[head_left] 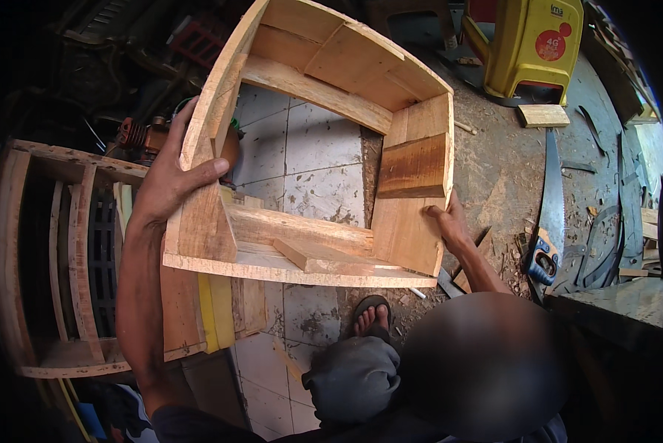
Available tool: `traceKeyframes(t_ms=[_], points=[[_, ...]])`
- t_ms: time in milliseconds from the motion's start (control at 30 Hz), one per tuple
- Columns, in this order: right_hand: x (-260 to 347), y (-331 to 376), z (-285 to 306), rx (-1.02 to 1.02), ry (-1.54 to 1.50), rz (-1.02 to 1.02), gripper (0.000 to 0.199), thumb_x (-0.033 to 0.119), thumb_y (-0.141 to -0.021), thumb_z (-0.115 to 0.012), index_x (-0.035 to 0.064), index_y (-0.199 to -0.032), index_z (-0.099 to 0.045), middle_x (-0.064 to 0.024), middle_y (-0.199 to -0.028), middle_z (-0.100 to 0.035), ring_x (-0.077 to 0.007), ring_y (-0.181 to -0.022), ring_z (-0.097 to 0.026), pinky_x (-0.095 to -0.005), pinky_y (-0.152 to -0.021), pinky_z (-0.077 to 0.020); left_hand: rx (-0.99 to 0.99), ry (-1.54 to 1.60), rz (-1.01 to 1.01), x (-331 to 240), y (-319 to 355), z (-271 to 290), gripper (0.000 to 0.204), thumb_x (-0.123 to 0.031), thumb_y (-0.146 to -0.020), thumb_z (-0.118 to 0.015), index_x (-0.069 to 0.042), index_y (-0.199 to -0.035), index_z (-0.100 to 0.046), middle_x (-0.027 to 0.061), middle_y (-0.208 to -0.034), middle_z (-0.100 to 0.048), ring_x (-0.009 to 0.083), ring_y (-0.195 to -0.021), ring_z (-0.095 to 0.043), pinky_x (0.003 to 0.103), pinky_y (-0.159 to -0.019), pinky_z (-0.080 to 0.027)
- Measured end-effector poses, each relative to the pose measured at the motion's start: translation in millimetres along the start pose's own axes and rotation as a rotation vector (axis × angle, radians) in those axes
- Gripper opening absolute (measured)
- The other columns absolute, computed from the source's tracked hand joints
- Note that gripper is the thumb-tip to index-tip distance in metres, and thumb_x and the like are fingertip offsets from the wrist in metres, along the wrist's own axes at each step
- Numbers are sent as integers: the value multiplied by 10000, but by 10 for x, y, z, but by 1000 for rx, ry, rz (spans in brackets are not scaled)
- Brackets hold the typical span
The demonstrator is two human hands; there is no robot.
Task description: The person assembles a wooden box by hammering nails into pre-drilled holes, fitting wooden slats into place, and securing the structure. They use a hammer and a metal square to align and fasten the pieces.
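The left hand (170, 177) clasps the near left side board of an open wooden crate frame (313, 155), its thumb lying across the board's inner face and its fingers wrapped round the outer edge. The right hand (447, 224) presses against the right side board of the same frame, fingers curled about its lower edge; how firmly they grip is hard to judge, as the board hides most of them. Between the two sets of fingers runs the frame's lower rail with a loose short slat (318, 256) lying on it. Beyond the right fingers, well apart on the sawdust-strewn floor, lies a handsaw (549, 214) with a blue handle, and farther off a yellow plastic stool (531, 44). Outside the left fingers stands another slatted crate (65, 258).
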State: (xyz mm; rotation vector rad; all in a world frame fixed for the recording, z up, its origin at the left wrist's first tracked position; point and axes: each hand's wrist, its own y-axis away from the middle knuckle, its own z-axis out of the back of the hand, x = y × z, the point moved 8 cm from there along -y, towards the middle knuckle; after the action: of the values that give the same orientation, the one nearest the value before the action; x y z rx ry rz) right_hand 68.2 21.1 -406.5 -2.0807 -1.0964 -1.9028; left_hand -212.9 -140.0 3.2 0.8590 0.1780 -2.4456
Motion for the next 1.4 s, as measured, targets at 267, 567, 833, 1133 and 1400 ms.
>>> traceKeyframes(t_ms=[267,567,833,1133,1400], points=[[634,395,284,-188,223,58,567,-18,-842,-622,34,-1395,-512,-165,-1242,-672,-270,-1113,-644,-405,-983,-494,20,612,60,1143,-102,-137,762,-330,-951,-587,-83,-1601,-275,128,-1605,-360,261,-1476,-373,391,-1218,-313],[1050,725,892,-316,187,178,532,408,-1061,-517,15,-1419,-530,-220,-1246,-672,-285,-1150,-671,-411,-901,-567,-57,58,184,2429,-1170,-1213,576,-385,-1082,-449,-30,-1534,-400,183,-1522,-484,324,-1410,-447,382,-1152,-357],[-529,2567,1836,-582,1263,-230,447,187,-879,-717,16,-1270,-583,-291,-1246,-577,-440,-1151,-571,-507,-958,-474,228,-362,-804,-157,681,-3090,682,-637,-955,-561,-14,-1223,-634,162,-1029,-678,281,-973,-656,466,-875,-483],[-1353,3530,1851,-555,1162,-512,551,329,-940,-647,75,-1409,-513,-264,-1387,-504,-437,-1244,-511,-544,-1058,-405,-45,-165,-923,-59,518,-2316,566,-425,-1039,-561,-73,-598,-596,62,-527,-554,238,-482,-550,355,-544,-441],[-2292,2679,765,-479,1295,-276,592,463,-991,-542,121,-1469,-475,-227,-1430,-510,-435,-1282,-494,-572,-1086,-370,188,-104,-788,-991,-543,-751,658,-300,-1097,-432,6,-544,-617,57,-481,-540,134,-439,-500,327,-477,-390]])
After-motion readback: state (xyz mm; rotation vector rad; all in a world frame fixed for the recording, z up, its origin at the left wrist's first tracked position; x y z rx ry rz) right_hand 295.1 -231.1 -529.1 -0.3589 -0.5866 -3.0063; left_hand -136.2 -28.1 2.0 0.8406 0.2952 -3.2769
